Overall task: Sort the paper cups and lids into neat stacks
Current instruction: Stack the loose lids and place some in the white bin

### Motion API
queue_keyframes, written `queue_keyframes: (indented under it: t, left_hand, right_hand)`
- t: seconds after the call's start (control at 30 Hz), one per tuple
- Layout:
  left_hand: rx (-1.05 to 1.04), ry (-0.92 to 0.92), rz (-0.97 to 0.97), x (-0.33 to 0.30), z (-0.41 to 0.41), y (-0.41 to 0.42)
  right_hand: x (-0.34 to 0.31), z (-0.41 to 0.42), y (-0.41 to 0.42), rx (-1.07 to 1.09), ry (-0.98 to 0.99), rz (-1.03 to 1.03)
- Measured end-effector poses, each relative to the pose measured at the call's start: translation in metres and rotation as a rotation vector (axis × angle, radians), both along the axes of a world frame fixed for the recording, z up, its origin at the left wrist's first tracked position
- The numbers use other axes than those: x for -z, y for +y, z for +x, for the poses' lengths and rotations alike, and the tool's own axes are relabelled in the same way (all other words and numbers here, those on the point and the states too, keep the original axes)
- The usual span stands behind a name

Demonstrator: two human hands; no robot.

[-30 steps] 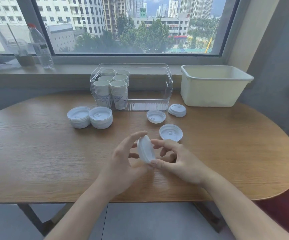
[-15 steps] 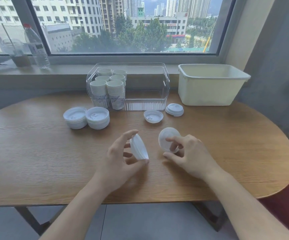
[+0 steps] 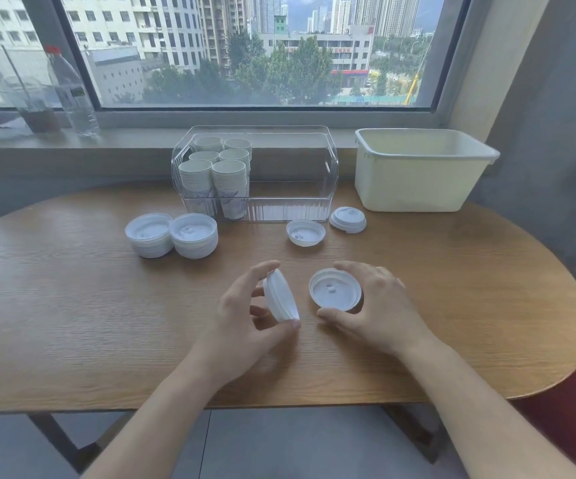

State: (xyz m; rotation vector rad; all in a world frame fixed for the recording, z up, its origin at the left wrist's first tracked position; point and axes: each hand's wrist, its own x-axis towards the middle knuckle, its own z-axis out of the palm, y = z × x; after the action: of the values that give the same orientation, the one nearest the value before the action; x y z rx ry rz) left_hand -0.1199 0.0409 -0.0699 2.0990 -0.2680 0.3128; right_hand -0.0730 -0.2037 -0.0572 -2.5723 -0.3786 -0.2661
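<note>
My left hand [image 3: 245, 316] holds a white lid [image 3: 280, 295] on edge between thumb and fingers, above the table's middle. Just to its right, my right hand [image 3: 376, 305] grips a second white lid [image 3: 334, 293], its hollow side facing me. Two stacks of white lids [image 3: 148, 235] [image 3: 194, 235] stand side by side at the left. A loose lid [image 3: 305, 232] lies hollow side up and another lid [image 3: 347, 219] lies top up near the clear bin. Several stacks of paper cups [image 3: 214, 174] fill the left part of the clear plastic bin [image 3: 293, 205].
A cream plastic tub [image 3: 417, 181] stands at the back right of the wooden table [image 3: 72, 305]. On the window sill at the left stand a water bottle [image 3: 72, 95] and a plastic cup with a straw [image 3: 34, 105]. A red seat [image 3: 569, 420] shows at the lower right.
My hands have parted. The right hand let go of the lid held in the left hand, reached right and picked up the lid that lay on the table, turning its hollow side toward me.
</note>
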Motion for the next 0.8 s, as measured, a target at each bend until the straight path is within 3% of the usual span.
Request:
queue_keyframes:
  t: [0.17, 0.3, 0.4, 0.8]
  left_hand:
    - [-0.009, 0.007, -0.005, 0.0, 0.0, 0.002]
    - [0.001, 0.01, -0.037, -0.002, 0.001, 0.0]
    - [0.015, 0.007, -0.062, -0.004, 0.001, -0.001]
    - [0.081, -0.027, -0.088, -0.006, 0.012, 0.003]
  right_hand:
    - [-0.001, 0.002, 0.005, 0.004, -0.006, 0.014]
    - [-0.005, 0.001, 0.009, -0.134, 0.127, 0.396]
    - [-0.009, -0.002, 0.017, -0.265, 0.228, 0.567]
    - [0.0, 0.007, 0.034, -0.359, 0.295, 0.537]
